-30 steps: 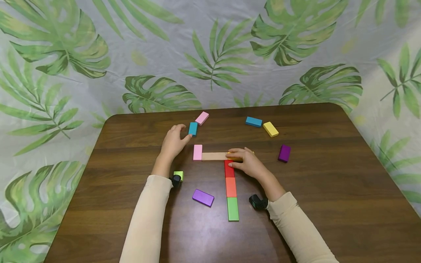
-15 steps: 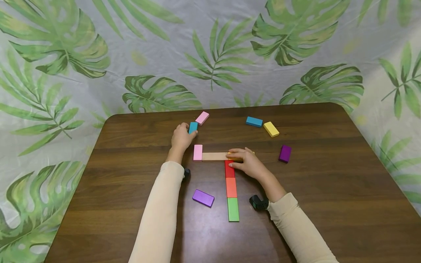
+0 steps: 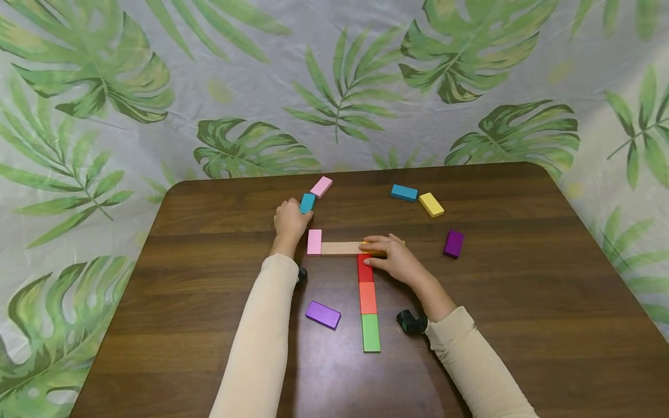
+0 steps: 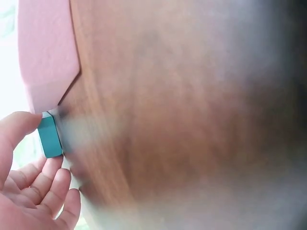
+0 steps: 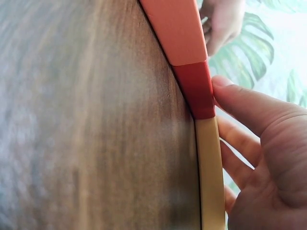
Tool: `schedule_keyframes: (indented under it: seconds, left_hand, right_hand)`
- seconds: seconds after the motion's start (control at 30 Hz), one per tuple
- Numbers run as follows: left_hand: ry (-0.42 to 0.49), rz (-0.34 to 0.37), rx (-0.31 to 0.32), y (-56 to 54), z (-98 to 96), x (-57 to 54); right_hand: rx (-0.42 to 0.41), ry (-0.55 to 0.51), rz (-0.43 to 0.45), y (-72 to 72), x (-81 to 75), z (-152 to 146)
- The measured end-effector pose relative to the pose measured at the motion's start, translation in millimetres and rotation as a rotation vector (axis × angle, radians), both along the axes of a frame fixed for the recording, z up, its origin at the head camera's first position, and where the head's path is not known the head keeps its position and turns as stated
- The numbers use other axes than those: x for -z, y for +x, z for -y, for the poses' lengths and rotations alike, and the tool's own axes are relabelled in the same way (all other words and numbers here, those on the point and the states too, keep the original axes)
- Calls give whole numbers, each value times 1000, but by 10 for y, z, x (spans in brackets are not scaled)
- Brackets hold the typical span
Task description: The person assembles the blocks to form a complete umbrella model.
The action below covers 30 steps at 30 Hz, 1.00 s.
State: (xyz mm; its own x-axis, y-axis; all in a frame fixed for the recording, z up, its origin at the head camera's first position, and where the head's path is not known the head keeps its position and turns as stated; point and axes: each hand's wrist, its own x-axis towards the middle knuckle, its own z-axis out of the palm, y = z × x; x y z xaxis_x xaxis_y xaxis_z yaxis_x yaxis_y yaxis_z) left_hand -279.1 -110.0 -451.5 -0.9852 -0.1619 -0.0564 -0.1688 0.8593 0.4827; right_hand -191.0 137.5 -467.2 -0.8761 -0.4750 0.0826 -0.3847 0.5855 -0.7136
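Note:
My left hand [image 3: 291,222] is at the back left of the table, with a blue block [image 3: 307,202] pinched between thumb and fingers. In the left wrist view the thumb lies on one edge of this block and fingertips touch the opposite edge. My right hand [image 3: 398,259] rests over the joint of a T-shaped layout, its thumb on the red block [image 3: 365,269] and its relaxed fingers over a yellow block [image 5: 210,167], partly hidden. From the red block, an orange block [image 3: 367,297] and a green block [image 3: 371,332] run toward me. Left of the yellow block lie a plain wooden block [image 3: 341,248] and a pink block [image 3: 314,242].
Another pink block [image 3: 321,187] lies just behind the blue one. At the back right are a second blue block [image 3: 404,193], a yellow block [image 3: 431,205] and a dark purple block [image 3: 453,244]. A violet block [image 3: 323,314] lies left of the T's stem.
My left hand has moved right to the near blue block and taken hold of it. The left forearm now covers the lime block seen earlier. The right hand has stayed in place.

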Motion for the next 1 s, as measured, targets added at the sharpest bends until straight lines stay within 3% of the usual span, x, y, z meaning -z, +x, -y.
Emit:
schedule_keyframes:
  seconds: [0.3, 0.5, 1.0]
  left_hand:
    - [85, -20, 88, 21, -42, -1]
    - [109, 21, 160, 42, -134, -7]
    - [111, 61, 184, 73, -155, -27]
  right_hand:
    - [1, 1, 1, 8, 0, -8]
    - [1, 1, 0, 10, -5, -8]
    - [-1, -7, -1, 2, -3, -2]
